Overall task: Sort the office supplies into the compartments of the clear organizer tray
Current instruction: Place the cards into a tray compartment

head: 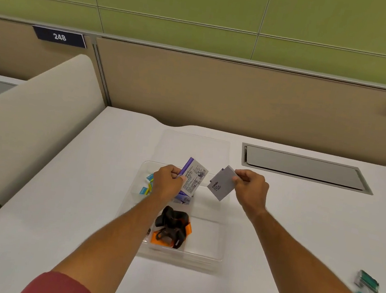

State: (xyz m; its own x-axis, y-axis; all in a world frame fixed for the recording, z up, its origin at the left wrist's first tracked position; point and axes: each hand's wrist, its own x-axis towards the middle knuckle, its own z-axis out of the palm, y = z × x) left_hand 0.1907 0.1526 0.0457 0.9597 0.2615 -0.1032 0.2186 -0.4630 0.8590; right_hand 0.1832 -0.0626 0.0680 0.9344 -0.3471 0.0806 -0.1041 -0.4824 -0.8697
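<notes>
Left hand (168,180): closed around a purple-and-white box (193,178), held upright above the tray, printed label facing the camera. Right hand (250,187): fingers pinched on the far corner of a grey box (221,186), which hangs tilted just right of the other box, apart from it. Both are raised clear of the compartments, probably so the labels can be read before a slot is chosen.

Clear tray (202,257): sits on the white counter (82,205), centre, below both hands. Its walls are see-through and hard to trace; dividers are faint. Near compartment: a black-and-orange bundle (172,229), possibly straps or a lanyard; cannot tell which. Left far compartment: small blue and yellow-green packets (147,184), partly hidden by the left wrist. More purple packaging (183,197) lies under the left hand's box. The right-hand compartments look bare.

Green item in clear packaging (367,284): near right on the counter, well apart from the tray, not yet sorted.
</notes>
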